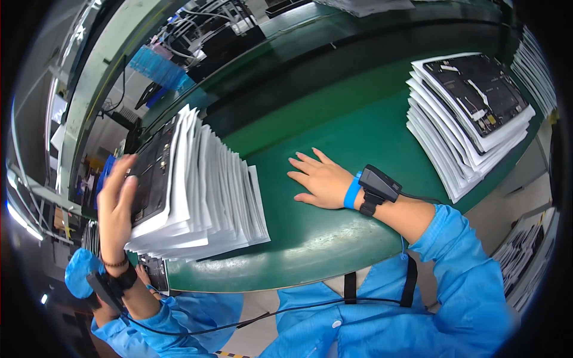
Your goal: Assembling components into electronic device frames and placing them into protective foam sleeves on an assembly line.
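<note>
The left hand (114, 206), blurred, is holding its thumb and fingers apart beside the dark panel (154, 170) topping the left stack (209, 197) of white sheets; contact is hard to tell. The right hand (325, 182) is spreading wide, empty, over the green desk (286, 238). Another panel-topped stack (439, 140) is standing far right.

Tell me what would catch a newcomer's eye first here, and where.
A tall, layered white stack at left and another stack at upper right stand out on the green table, each topped by a dark panel. Between them the right hand is spread open; the blurred left hand is by the left stack.
</note>
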A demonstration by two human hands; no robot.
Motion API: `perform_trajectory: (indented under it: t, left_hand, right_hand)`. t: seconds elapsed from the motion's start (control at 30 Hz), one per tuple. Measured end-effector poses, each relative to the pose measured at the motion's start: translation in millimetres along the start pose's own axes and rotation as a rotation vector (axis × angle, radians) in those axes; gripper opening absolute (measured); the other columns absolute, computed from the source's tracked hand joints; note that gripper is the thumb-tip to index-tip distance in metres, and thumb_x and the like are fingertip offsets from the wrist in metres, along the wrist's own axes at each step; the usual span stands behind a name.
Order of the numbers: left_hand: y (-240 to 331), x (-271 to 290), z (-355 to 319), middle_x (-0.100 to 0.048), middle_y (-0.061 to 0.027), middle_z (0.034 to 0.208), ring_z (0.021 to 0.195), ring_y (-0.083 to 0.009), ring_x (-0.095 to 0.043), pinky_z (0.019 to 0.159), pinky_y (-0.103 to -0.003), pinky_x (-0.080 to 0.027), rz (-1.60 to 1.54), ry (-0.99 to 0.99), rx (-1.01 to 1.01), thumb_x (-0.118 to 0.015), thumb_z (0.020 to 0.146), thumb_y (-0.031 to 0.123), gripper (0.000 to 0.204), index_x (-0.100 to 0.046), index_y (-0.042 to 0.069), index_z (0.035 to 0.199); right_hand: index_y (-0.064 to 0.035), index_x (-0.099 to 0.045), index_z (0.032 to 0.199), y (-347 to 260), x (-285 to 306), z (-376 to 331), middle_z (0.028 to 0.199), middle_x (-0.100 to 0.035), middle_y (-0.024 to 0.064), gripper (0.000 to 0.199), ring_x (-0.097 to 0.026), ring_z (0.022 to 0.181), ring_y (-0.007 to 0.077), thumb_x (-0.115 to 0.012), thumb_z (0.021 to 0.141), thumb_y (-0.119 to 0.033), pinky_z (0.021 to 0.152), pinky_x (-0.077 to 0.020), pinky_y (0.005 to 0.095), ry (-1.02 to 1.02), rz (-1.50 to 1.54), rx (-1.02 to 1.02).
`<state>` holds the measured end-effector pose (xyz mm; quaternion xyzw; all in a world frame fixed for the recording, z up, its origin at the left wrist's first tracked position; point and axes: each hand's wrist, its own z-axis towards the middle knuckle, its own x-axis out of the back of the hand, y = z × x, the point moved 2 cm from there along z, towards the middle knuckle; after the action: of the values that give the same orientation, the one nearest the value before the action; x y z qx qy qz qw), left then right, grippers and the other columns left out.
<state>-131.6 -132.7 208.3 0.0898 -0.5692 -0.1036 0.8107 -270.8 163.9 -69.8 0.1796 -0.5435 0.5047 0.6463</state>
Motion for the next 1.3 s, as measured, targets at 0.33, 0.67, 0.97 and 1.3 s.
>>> perform_trajectory:
  t: [0.33,0.67,0.97,1.3]
  left_hand:
    - [168,-151,-76,-0.069,-0.0141,0.097,0.104,-0.0355,-0.067,0.098,-0.057,-0.047,-0.015,-0.082,-0.695,-0.078,0.077,0.02,0.023,-0.073,0.009,0.097]
    - [141,-296,-61,-0.013,-0.0339,0.162,0.15,-0.0515,-0.017,0.119,-0.06,-0.018,-0.081,-0.235,-0.434,-0.079,0.082,0.024,0.092,-0.03,0.003,0.156]
    - [141,-295,-61,-0.014,-0.0336,0.162,0.149,-0.0521,-0.018,0.119,-0.06,-0.019,-0.088,-0.222,-0.429,-0.08,0.08,0.021,0.091,-0.031,0.003,0.155]
    - [160,-284,-16,-0.047,-0.0198,0.149,0.143,-0.0403,-0.038,0.119,-0.059,-0.014,-0.161,-0.243,-0.493,-0.07,0.088,0.041,0.072,-0.049,0.0,0.144]
  right_hand:
    - [-0.0031,-0.058,0.135,6,-2,-2,0.151,-0.046,0.019,0.058,-0.036,0.146,0.0346,-0.065,0.092,-0.041,0.122,-0.0216,0.0541,0.014,0.045,-0.071]
    - [0.0006,-0.057,0.136,12,-9,4,0.15,-0.047,0.02,0.057,-0.035,0.146,0.0347,-0.061,0.089,-0.033,0.124,-0.0185,0.0531,0.056,0.128,-0.043]
    - [-0.002,-0.059,0.133,11,-8,2,0.15,-0.048,0.018,0.05,-0.034,0.147,0.0329,-0.056,0.094,-0.032,0.123,-0.0198,0.053,0.062,0.142,-0.052]
    - [-0.0091,-0.061,0.132,17,-51,3,0.147,-0.052,0.0157,0.053,-0.038,0.145,0.0316,-0.06,0.094,-0.046,0.122,-0.0218,0.0543,0.292,-0.037,-0.007]
